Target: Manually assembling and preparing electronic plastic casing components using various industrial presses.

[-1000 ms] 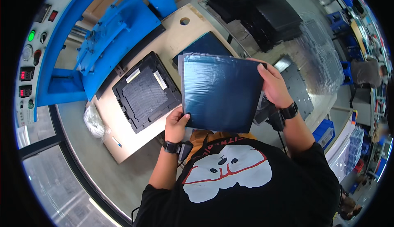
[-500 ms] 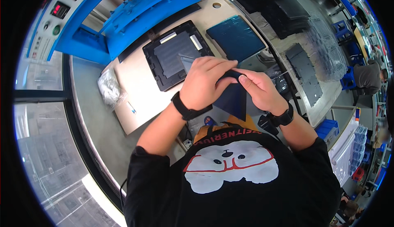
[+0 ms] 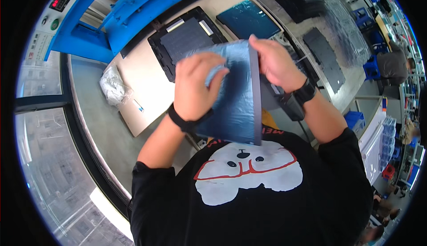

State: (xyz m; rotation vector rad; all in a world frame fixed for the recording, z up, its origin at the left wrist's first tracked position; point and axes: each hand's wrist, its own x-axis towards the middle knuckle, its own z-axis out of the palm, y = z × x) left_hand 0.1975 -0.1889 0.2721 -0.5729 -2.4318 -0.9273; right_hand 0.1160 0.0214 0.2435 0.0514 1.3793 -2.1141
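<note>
"One shiny blue panel (image 3: 238, 95) is being held up in the air, just in front of the person's chest. Are you seeing which hand is carrying it?"

"The right hand (image 3: 276, 64) is clasping its upper right edge, with the thumb lying at the corner. The left hand (image 3: 195, 86) is hovering over the panel's left part, thumb and fingertips bent toward each other. Blur is keeping me from telling whether they are pinching anything."

"And how is the panel itself looking?"

"Its face is catching the light and showing ripples, and a grey strip (image 3: 255, 77) is running down its right side."

"What is lying beyond it?"

"A pale surface (image 3: 147, 90) is carrying a black tray (image 3: 155, 43), and a grey plate (image 3: 186, 35) is sitting inside that. The raised panel and the left hand are hiding part of the tray's near side. A second blue panel (image 3: 249, 19) is lying flat near the tray, to its right."

"And further out?"

"A blue machine (image 3: 129, 28) is standing behind the tray, toward the left. A crumpled clear bag (image 3: 112, 86) is resting by the pale surface's left edge. Over on the right, a dark sheet (image 3: 324, 57) is lying on a metal surface (image 3: 349, 84), near some clear plastic trays (image 3: 344, 37)."
</note>
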